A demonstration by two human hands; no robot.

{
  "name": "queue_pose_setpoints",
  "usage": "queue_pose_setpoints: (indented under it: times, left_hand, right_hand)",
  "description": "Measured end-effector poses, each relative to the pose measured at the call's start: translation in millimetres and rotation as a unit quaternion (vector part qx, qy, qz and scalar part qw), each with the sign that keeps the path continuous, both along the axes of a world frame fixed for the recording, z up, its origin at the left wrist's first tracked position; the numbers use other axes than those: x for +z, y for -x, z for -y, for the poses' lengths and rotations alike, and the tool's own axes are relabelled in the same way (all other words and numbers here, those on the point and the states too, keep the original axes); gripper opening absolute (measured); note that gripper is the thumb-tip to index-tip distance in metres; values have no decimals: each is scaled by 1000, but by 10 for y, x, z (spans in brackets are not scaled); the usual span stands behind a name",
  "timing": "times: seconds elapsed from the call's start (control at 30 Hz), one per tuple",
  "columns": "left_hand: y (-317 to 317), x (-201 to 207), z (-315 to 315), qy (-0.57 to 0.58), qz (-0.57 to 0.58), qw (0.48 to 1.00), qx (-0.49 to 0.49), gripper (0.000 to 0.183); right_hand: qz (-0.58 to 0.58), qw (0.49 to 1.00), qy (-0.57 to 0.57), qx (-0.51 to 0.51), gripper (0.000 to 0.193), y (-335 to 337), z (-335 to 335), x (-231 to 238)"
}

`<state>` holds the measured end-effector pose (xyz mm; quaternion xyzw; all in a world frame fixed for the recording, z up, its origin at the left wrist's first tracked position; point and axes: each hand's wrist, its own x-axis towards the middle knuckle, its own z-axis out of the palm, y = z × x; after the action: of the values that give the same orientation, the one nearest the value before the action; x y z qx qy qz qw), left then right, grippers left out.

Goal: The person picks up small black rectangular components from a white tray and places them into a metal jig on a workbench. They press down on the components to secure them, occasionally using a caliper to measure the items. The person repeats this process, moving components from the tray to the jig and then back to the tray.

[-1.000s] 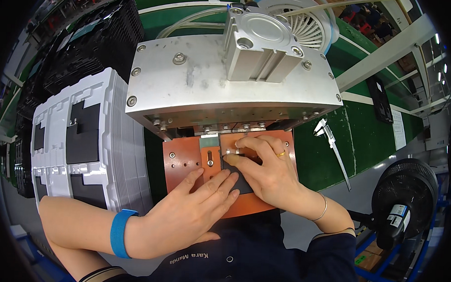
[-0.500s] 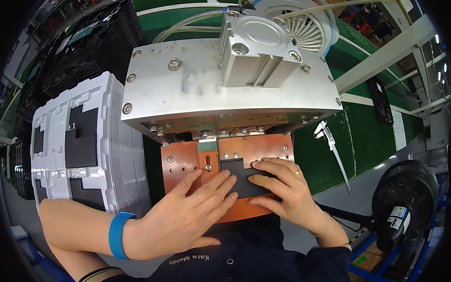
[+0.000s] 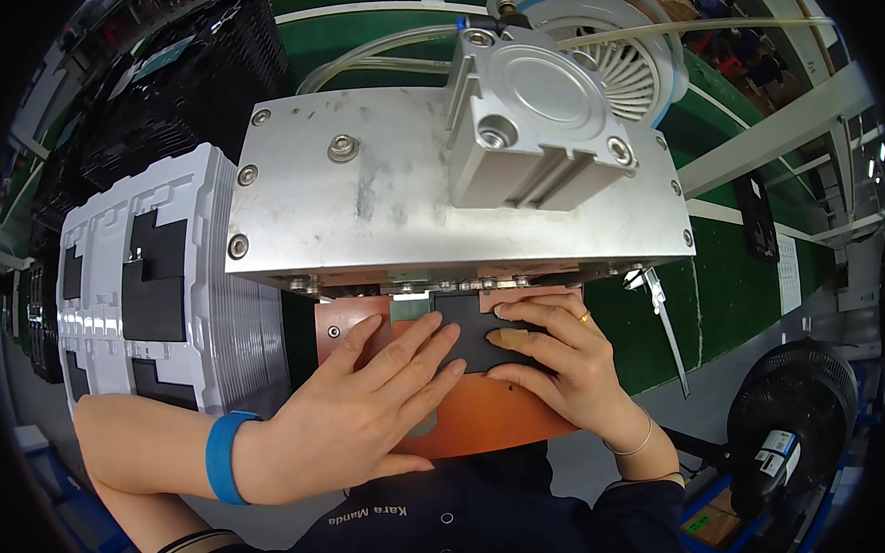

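Note:
A dark grey, notched flat piece lies on the orange plate of a metal press, its far edge close to the press's front underside. My right hand grips the piece at its right side, fingers bent over it and thumb by its near edge. My left hand reaches over the plate with its fingers stretched and apart, fingertips at the piece's left edge. My left palm hides part of the plate.
White trays holding similar dark pieces are stacked at left, with black trays behind. A caliper lies on the green bench at right. A silver cylinder block tops the press. A black fan stands at lower right.
The dark piece has moved away from me across the plate, nearer the press's underside, with both hands staying on it. The view has shifted, and the press now covers more of the plate.

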<state>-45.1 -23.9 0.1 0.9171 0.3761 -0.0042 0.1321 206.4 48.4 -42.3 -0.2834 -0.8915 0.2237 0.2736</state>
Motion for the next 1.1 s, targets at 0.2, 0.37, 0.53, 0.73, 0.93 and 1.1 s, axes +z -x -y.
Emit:
queue_pose_setpoints:
  times: [0.2, 0.37, 0.53, 0.73, 0.93, 1.1]
  left_hand:
    - [-17, 12, 4, 13, -11, 1000, 3, 85]
    - [-21, 22, 3, 20, -16, 1000, 6, 85]
    - [-17, 23, 2, 26, -14, 999, 11, 85]
    - [-29, 42, -11, 30, -13, 999, 13, 85]
    - [-32, 34, -5, 23, -10, 1000, 12, 84]
    - [-31, 25, 9, 21, -5, 1000, 12, 84]
  right_hand:
    - [1, 1000, 5, 4, 33, 3, 3, 5]
    - [6, 1000, -2, -1, 32, 9, 6, 9]
    - [11, 1000, -4, 1, 32, 12, 3, 10]
    - [8, 1000, -1, 1, 32, 1, 1, 7]
    - [9, 1000, -2, 3, 32, 0, -3, 8]
    - [13, 1000, 4, -12, 35, 8, 21, -5]
